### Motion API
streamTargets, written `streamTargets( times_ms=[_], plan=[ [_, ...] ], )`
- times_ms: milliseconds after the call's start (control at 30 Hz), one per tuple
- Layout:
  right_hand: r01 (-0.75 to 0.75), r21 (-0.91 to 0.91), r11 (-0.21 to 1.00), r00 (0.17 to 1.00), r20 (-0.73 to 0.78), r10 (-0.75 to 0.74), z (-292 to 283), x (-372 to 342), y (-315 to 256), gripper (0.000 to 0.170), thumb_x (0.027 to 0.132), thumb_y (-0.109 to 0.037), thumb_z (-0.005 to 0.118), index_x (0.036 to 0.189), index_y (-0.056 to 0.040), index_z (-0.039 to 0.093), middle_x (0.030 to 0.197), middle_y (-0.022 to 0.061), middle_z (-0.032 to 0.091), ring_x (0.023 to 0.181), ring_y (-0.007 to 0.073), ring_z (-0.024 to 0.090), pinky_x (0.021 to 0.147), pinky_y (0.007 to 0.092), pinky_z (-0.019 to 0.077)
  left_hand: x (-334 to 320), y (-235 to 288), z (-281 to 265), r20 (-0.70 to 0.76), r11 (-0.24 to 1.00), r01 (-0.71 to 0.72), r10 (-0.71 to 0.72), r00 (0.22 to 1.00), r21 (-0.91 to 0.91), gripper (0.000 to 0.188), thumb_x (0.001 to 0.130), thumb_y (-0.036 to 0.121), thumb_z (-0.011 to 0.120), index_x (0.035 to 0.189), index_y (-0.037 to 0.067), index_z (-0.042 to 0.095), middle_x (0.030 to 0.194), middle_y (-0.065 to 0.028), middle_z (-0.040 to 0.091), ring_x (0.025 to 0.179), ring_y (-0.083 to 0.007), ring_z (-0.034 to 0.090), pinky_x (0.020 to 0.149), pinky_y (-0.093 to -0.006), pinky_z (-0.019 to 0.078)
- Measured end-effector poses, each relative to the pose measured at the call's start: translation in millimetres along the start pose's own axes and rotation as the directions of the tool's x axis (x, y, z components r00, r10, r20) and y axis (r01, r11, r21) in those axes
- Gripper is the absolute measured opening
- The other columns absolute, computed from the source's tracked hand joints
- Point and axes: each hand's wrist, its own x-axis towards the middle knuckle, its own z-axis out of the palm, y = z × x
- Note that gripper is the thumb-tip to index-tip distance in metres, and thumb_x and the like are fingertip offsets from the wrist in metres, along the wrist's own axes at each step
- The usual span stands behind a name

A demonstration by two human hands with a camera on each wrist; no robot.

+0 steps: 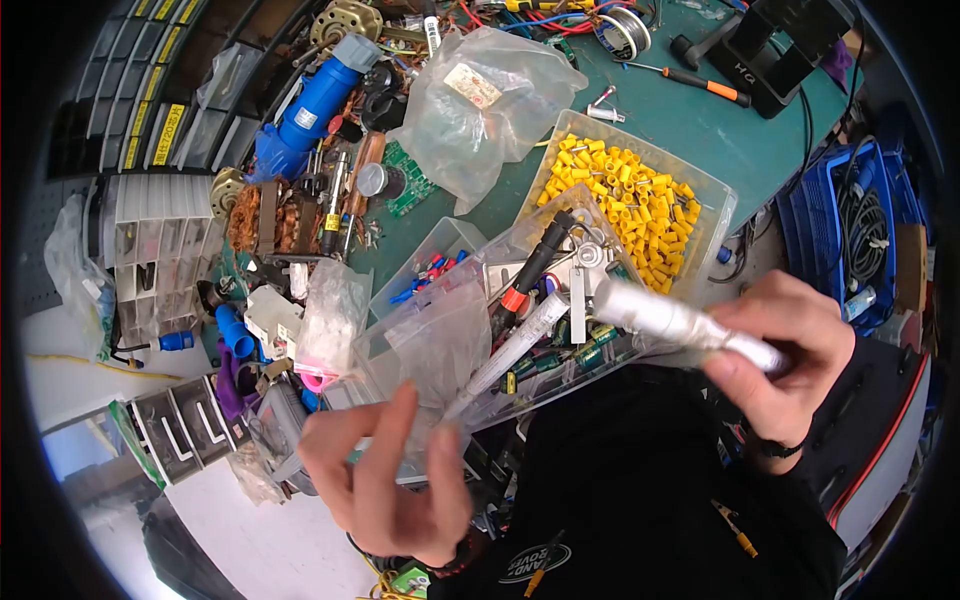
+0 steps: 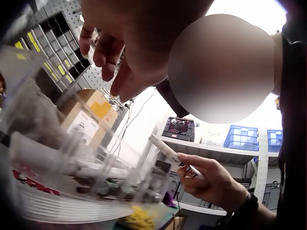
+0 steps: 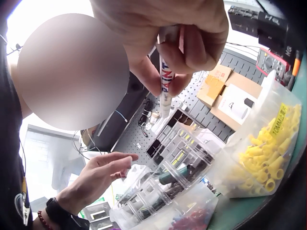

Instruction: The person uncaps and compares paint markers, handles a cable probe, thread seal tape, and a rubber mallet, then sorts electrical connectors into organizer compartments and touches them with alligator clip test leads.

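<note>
Right hand (image 1: 785, 350) grips the marker (image 1: 672, 320), pointing left and slightly far over the tray's (image 1: 520, 408) edge. Left hand (image 1: 390, 480), fingers open, hovers apart.

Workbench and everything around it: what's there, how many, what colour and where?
Marker: one, white, in the right hand
Caps: many, yellow, in a bin
Bin: one, clear, right of centre
Case: one, clear, near centre
Bag: one large, clear, far side
Plug: one large, blue, left of bag
Circuit board: at least one, green, near bag
Spool: one, silver, far edge
Screwdriver: one, orange and black, far right
Stand: one, black, beside screwdriver
Crates: several, blue, off the bench
Smaller clutter: too jumbled to count
Left hand: one, bare, near side
Right hand: one, bare, gripping marker
</note>
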Motion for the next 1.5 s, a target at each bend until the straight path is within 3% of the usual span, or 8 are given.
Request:
streamTargets(
  times_ms=[267,667,900,967,1033,1167,1300,1500],
  plan=[
    [0.096,0.108,0.989,0.987,0.121,-0.109,13,1,-11,0.027,0.065,0.000,0.084,0.090,0.0004,0.075,0.070,0.0084,0.066,0.053,0.0133,0.061,0.046,0.0235,0.0457,11,30,22,0.163,0.977,-0.117,0.147,0.976,-0.181,0.038,0.072,0.032,0.074,0.103,0.010,0.072,0.094,-0.0036,0.060,0.085,-0.0211,0.058,0.079,-0.0381,0.0410],
    [-0.004,-0.029,1.000,0.941,0.337,0.013,5,12,-12,0.037,0.068,-0.022,0.086,0.095,0.0009,0.073,0.065,0.0084,0.065,0.052,0.0133,0.061,0.046,0.0238,0.0427,14,24,32,0.233,0.958,-0.182,0.233,0.944,-0.221,0.024,0.084,0.030,0.064,0.093,0.007,0.066,0.085,-0.0042,0.058,0.074,-0.0231,0.058,0.075,-0.0387,0.0427],
    [-0.183,0.651,0.736,0.975,0.216,0.051,6,10,3,0.029,0.074,-0.013,0.083,0.095,-0.0002,0.066,0.096,0.0181,0.060,0.057,0.0134,0.058,0.055,0.0246,0.0475,8,26,37,0.166,0.962,-0.064,0.111,0.980,-0.267,0.042,0.096,0.042,0.050,0.085,0.004,0.062,0.073,-0.0092,0.055,0.063,-0.0266,0.053,0.055,-0.0360,0.0401],
    [-0.211,0.853,0.478,0.977,0.169,0.131,16,6,2,0.028,0.085,-0.022,0.073,0.095,0.0001,0.060,0.094,0.0196,0.058,0.055,0.0135,0.057,0.053,0.0233,0.0462,10,26,38,0.216,0.918,-0.104,0.198,0.956,-0.383,0.035,0.080,0.035,0.070,0.093,0.003,0.063,0.075,-0.0052,0.056,0.065,-0.0255,0.056,0.062,-0.0367,0.0441],
    [-0.107,0.672,0.733,0.992,0.018,0.129,24,8,-1,0.040,0.096,-0.042,0.052,0.093,-0.0022,0.057,0.087,0.0186,0.057,0.061,0.0147,0.053,0.060,0.0274,0.0454,11,28,40,0.211,0.903,-0.108,0.211,0.955,-0.415,0.037,0.078,0.036,0.071,0.094,0.003,0.063,0.075,-0.0051,0.056,0.064,-0.0255,0.056,0.061,-0.0366,0.0442],
    [0.018,0.624,0.782,0.996,-0.075,0.038,35,19,-6,0.028,0.101,-0.039,0.042,0.086,-0.0146,0.043,0.080,0.0020,0.049,0.066,0.0140,0.046,0.062,0.0259,0.0357,10,33,41,0.230,0.873,-0.092,0.226,0.947,-0.480,0.041,0.077,0.039,0.072,0.095,0.003,0.063,0.077,-0.0051,0.057,0.064,-0.0252,0.056,0.062,-0.0368,0.0447],
    [-0.001,0.768,0.640,0.997,-0.048,0.059,37,18,-12,0.023,0.104,-0.033,0.036,0.091,-0.0132,0.039,0.074,0.0013,0.048,0.065,0.0147,0.051,0.065,0.0305,0.0463,7,33,43,0.230,0.864,-0.092,0.232,0.945,-0.494,0.039,0.080,0.037,0.071,0.096,0.002,0.062,0.078,-0.0056,0.057,0.065,-0.0252,0.056,0.061,-0.0364,0.0448],
    [-0.072,0.989,0.125,0.992,0.058,0.116,39,13,-18,0.037,0.105,-0.040,0.025,0.082,-0.0127,0.034,0.063,-0.0014,0.039,0.053,0.0108,0.039,0.056,0.0277,0.0428,-3,44,49,0.196,0.926,-0.200,0.272,0.942,-0.321,0.032,0.095,0.035,0.056,0.094,0.004,0.059,0.072,-0.0034,0.052,0.061,-0.0210,0.053,0.070,-0.0382,0.0426]
  ],
)
